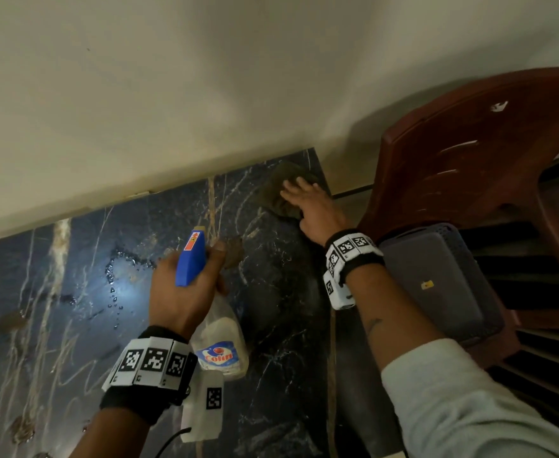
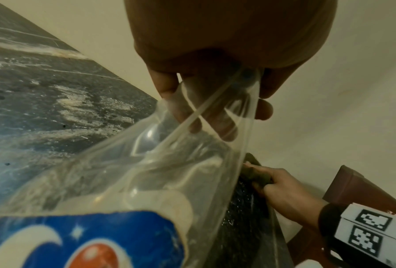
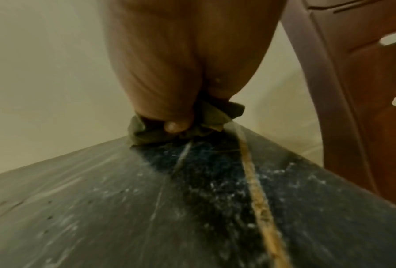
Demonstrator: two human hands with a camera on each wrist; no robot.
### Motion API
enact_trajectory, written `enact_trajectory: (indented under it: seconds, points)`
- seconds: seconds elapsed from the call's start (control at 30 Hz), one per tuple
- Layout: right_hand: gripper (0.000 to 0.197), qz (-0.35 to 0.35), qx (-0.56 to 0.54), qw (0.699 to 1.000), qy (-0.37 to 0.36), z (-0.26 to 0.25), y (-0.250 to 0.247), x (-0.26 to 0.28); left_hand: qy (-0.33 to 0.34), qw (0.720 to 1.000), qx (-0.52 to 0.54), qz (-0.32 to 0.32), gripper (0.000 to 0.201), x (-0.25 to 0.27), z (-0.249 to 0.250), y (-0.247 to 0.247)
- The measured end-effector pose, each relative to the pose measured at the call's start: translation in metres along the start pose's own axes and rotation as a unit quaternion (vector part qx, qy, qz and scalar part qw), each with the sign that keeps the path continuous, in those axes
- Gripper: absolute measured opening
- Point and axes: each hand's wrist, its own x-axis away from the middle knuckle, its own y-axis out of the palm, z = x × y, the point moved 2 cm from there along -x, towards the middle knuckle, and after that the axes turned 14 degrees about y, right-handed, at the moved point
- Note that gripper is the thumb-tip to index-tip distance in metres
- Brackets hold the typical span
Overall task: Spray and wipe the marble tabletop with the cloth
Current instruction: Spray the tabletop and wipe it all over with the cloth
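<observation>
From the head camera I look down on a dark blue marble tabletop [image 1: 271, 325] veined in white and tan, set against a cream wall [image 1: 172, 77]. My left hand [image 1: 185, 292], at 6 o'clock in the frame, has its fingers curled round the neck of a clear spray bottle [image 1: 222, 342] with a blue trigger head [image 1: 190, 259]. The bottle's blue label reads "Colin" in red letters; a small red sticker on the trigger head is too small to read. Water droplets [image 1: 116, 282] glisten on the marble at 9 o'clock from the bottle. My right hand [image 1: 311, 203], toward 1 o'clock, presses flat with spread fingers on a crumpled olive-green cloth [image 1: 278, 193] at the table's far right corner; the right wrist camera shows the thumb tucked against the cloth's folds. Both wrists wear black bands with white square-patterned marker tags. A reddish-brown plastic chair [image 1: 486, 143] stands at 3 o'clock beside the table, with a grey plastic basket [image 1: 436, 276] on its seat.
</observation>
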Motion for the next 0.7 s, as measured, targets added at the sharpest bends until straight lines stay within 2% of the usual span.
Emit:
enact_trajectory:
  seconds: [0.1, 0.17, 0.2, 0.3, 0.33, 0.37, 0.4, 0.47, 0.53, 0.63, 0.7]
  points:
    - [0.071, 0.082, 0.004, 0.988, 0.131, -0.001, -0.005, -0.013, -0.021, 1.0, 0.013, 0.013, 0.037, 0.001, -0.001, -0.002]
    - [0.068, 0.089, -0.008, 0.978, 0.187, -0.028, 0.003, -0.015, -0.024, 0.999, 0.015, 0.017, 0.034, 0.003, -0.003, -0.003]
    - [0.067, 0.082, -0.001, 0.982, 0.168, -0.04, 0.009, -0.016, -0.025, 0.999, 0.013, 0.019, 0.036, 0.004, -0.005, -0.003]
    - [0.07, 0.018, 0.063, 0.998, -0.015, -0.049, 0.011, -0.019, -0.028, 1.0, -0.001, 0.014, 0.044, 0.005, -0.009, -0.003]
    - [0.072, 0.002, 0.072, 0.996, -0.046, -0.043, 0.006, -0.022, -0.031, 0.999, -0.004, 0.011, 0.045, 0.006, -0.01, -0.003]
    - [0.072, 0.008, 0.067, 0.997, -0.038, -0.035, 0.002, -0.026, -0.033, 0.999, -0.004, 0.01, 0.045, 0.006, -0.01, -0.003]
    - [0.071, 0.039, 0.054, 0.998, 0.003, -0.027, 0.0, -0.031, -0.033, 0.999, -0.003, 0.013, 0.044, 0.007, -0.009, -0.005]
    - [0.067, 0.112, 0.028, 0.984, 0.134, -0.019, -0.004, -0.039, -0.036, 0.999, 0.008, 0.028, 0.038, 0.009, -0.009, -0.009]
    - [0.065, 0.117, 0.011, 0.967, 0.225, -0.03, -0.002, -0.043, -0.043, 0.998, 0.023, 0.045, 0.033, 0.009, -0.011, -0.015]
    - [0.064, 0.073, -0.007, 0.964, 0.254, -0.07, 0.008, -0.043, -0.049, 0.997, 0.036, 0.056, 0.033, 0.009, -0.014, -0.019]
    - [0.069, 0.055, 0.034, 0.976, 0.209, -0.093, 0.019, -0.036, -0.048, 0.997, 0.027, 0.047, 0.033, 0.009, -0.014, -0.019]
